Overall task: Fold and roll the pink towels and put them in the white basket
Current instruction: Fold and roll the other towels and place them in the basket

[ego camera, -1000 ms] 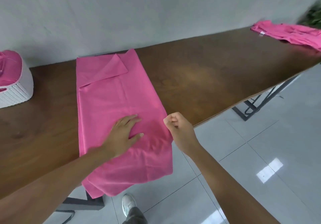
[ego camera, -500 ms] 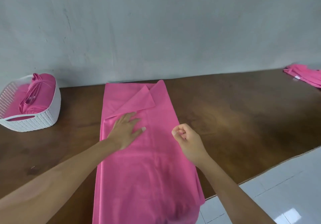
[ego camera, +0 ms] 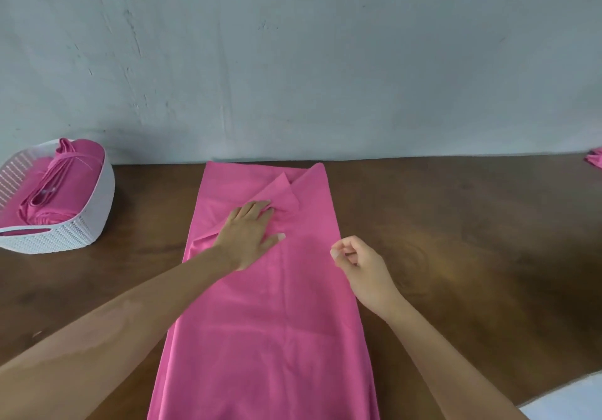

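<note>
A white basket (ego camera: 65, 235) with a woven-look wall sits on the brown bench (ego camera: 456, 224), well to the left of the long pink towel (ego camera: 267, 322). Inside it lie rolled pink towels (ego camera: 49, 198), packed side by side and rising a little above the rim; how many there are is hard to tell, as the folds run together. The basket's left side is cut off by the edge of the view. No label or writing can be read on anything here.

The long towel lies flat along the bench, its far end against the grey wall (ego camera: 293, 61), with a far corner folded back into a triangular flap. Its near end runs out of view at the bottom. The left hand (ego camera: 249, 232) lies palm down on the towel just below that flap, fingers spread and fingertips touching the flap's edge. The right hand (ego camera: 361, 264) is at the towel's right edge, its grip loosely curled with thumb and forefinger close together; whether they pinch the cloth I cannot tell.

Far to the right of the towel, a scrap of more pink cloth (ego camera: 594, 160) shows at the edge of the view, mostly cut off.
</note>
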Motion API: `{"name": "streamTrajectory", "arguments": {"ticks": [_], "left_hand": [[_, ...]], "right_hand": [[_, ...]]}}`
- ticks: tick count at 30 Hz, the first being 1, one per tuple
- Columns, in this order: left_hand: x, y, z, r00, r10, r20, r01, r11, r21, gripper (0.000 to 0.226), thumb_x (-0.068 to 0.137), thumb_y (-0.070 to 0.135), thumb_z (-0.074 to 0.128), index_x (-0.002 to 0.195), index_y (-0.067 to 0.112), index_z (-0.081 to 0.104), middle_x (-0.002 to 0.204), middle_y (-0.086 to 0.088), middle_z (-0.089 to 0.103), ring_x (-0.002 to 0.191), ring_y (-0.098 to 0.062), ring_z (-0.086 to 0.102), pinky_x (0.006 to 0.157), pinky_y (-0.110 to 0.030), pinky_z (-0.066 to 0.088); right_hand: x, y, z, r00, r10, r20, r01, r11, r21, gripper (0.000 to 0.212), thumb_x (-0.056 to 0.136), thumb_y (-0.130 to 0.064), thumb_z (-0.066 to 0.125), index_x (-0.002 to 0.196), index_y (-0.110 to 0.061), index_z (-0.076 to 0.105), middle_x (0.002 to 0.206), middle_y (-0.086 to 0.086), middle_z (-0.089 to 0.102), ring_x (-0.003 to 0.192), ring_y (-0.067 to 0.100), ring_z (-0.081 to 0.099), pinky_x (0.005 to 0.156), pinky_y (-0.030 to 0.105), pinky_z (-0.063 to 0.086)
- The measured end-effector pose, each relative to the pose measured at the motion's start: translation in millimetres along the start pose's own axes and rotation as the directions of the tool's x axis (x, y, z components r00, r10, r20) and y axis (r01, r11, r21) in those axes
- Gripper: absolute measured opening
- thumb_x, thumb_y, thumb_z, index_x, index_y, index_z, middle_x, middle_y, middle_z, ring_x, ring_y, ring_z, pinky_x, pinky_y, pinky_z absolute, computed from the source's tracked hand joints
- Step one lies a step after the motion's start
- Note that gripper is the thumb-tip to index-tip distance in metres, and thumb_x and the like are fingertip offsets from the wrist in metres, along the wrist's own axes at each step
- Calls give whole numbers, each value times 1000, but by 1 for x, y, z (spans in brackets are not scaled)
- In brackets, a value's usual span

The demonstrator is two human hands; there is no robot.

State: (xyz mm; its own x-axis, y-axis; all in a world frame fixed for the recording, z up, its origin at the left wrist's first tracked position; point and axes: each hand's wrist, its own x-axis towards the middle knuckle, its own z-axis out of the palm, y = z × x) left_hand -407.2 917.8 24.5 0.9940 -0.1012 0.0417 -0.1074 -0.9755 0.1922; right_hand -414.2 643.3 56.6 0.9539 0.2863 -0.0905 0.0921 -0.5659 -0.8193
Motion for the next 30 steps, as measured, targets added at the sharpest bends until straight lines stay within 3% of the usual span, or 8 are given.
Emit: {"name": "streamTrajectory", "arguments": {"ticks": [5,9,13,16,20,24,27,30], "left_hand": [[10,1,-19,955,-218,-199,111,890,-442,44,98,43,59,130,13,61,130,-4,62,119,-21,57,104,-32,43],[19,3,-42,873,-412,-262,183,774,-606,18,89,32,77,96,19,68,97,10,65,84,-5,56,75,-8,40],[23,1,-53,796,-546,-261,212,655,-726,25,79,28,87,78,18,64,72,7,61,62,-5,47,59,-13,39],[22,-5,-59,779,-569,-263,179,604,-777,30,75,27,90,76,18,62,67,6,53,58,-6,39,57,-15,36],[18,-12,-71,781,-555,-286,139,602,-786,35,75,22,90,90,28,59,74,9,56,65,-11,45,63,-26,44],[16,-29,-75,781,-574,-247,179,585,-791,49,80,25,86,114,45,56,96,-7,65,86,-30,64,80,-42,57],[21,-45,-73,740,-630,-235,240,574,-783,47,84,26,83,124,29,59,103,5,66,94,-11,65,81,-26,54],[33,-62,-69,724,-646,-243,337,638,-693,19,89,23,77,103,15,66,87,10,64,78,-7,59,66,-19,43]], "right_hand": [[54,-13,-15,995,-76,67,80,995,-52,9,101,-32,59,102,-26,65,105,-15,67,99,-1,59,80,17,43],[110,-29,-19,987,-141,75,146,986,-74,16,98,-29,64,112,-22,62,109,-11,66,101,4,61,78,15,41],[161,-40,-10,954,-213,211,250,953,-169,62,87,-27,79,141,-20,48,139,-4,54,129,13,49,105,29,41],[188,-49,-2,897,-292,331,395,865,-308,85,83,-31,83,153,-25,37,155,3,37,145,24,27,119,40,26],[223,-62,12,851,-339,400,514,693,-506,70,84,-45,78,145,-35,47,164,2,23,151,27,10,121,48,16],[247,-69,13,817,-305,490,572,535,-621,38,93,-55,63,116,-25,65,136,-1,54,136,26,34,110,43,25],[255,-69,6,839,-283,464,538,563,-628,30,97,-56,56,96,-27,60,89,-7,56,112,24,51,98,40,29],[261,-63,-1,855,-275,439,512,577,-636,37,100,-56,52,110,-22,62,90,-3,62,105,26,59,99,40,27]]}}
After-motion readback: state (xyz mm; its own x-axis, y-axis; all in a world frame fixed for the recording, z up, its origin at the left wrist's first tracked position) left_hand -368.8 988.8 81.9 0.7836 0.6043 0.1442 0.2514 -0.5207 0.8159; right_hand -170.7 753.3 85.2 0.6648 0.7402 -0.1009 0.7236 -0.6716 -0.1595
